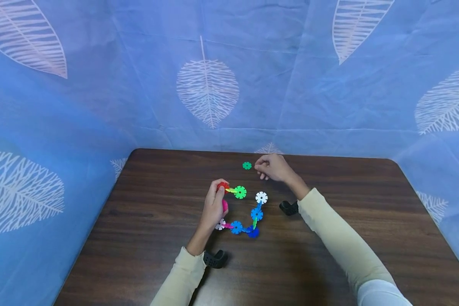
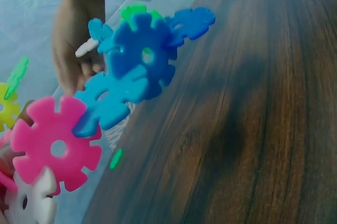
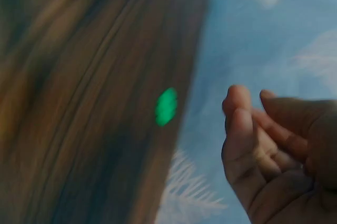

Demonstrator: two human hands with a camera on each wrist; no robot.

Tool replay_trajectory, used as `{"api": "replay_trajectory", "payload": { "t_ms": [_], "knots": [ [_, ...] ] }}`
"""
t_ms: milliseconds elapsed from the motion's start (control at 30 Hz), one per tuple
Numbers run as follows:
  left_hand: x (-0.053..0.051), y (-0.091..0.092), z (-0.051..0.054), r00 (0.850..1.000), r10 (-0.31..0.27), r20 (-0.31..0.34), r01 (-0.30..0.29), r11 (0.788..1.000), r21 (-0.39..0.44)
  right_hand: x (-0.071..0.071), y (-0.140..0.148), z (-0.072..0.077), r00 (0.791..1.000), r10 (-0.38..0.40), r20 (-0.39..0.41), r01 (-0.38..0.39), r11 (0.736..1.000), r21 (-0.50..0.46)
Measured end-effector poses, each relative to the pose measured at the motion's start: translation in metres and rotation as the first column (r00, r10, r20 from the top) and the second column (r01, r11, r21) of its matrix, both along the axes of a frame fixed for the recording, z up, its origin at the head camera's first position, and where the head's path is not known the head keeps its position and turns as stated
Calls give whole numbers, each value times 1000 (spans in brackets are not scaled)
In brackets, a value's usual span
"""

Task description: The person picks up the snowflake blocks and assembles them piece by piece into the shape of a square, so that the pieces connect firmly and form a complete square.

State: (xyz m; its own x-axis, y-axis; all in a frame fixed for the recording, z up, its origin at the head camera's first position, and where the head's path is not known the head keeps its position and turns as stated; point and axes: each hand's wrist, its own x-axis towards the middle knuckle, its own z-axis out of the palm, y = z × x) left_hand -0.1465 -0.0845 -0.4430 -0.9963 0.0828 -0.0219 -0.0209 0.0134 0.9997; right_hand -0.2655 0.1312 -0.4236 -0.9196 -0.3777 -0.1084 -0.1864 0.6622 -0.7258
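My left hand point(image 1: 213, 208) grips a chain of interlocking notched plastic discs, its thumb on a red disc point(image 1: 223, 186) at one end. Beyond the thumb, a yellow disc point(image 1: 230, 190) joins a light green disc point(image 1: 240, 192). The rest of the chain bends round through pink, white and blue discs point(image 1: 236, 227) to a white disc point(image 1: 262, 197). A loose green disc point(image 1: 246, 165) lies flat near the table's far edge. Just right of it hovers my right hand point(image 1: 274, 167), fingers loosely bent. In the right wrist view a gap shows between thumb and fingertips point(image 3: 238, 97), with nothing held.
The dark wooden table point(image 1: 145, 221) ends at a back edge close behind the loose disc. Blue cloth with white leaf prints point(image 1: 260, 85) hangs behind and at the sides. Black straps point(image 1: 215, 259) sit at both wrists.
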Motion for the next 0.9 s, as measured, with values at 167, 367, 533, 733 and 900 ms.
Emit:
{"api": "replay_trajectory", "payload": {
  "t_ms": [167, 367, 533, 733, 900],
  "knots": [
    [-1, -2, -4, 1000, 1, -12, -1, 1000, -2, -31, -2, -22, 999, 25, 29, -29, 987, 156],
    [-4, -3, -7, 998, -3, -59, 4, 1000, 10, -53, -12, -47, 995, 89, -43, -70, 943, 326],
    [-6, -3, -7, 996, -2, -89, 4, 1000, 24, -57, -18, -54, 989, 131, -71, -88, 899, 430],
    [-8, -4, -6, 996, 2, -94, 3, 999, 47, -56, -23, -58, 992, 94, -79, -48, 890, 453],
    [-9, -6, -8, 996, 20, -86, -16, 999, 44, -57, -24, -65, 981, 110, -160, -30, 900, 435]
  ]
}}
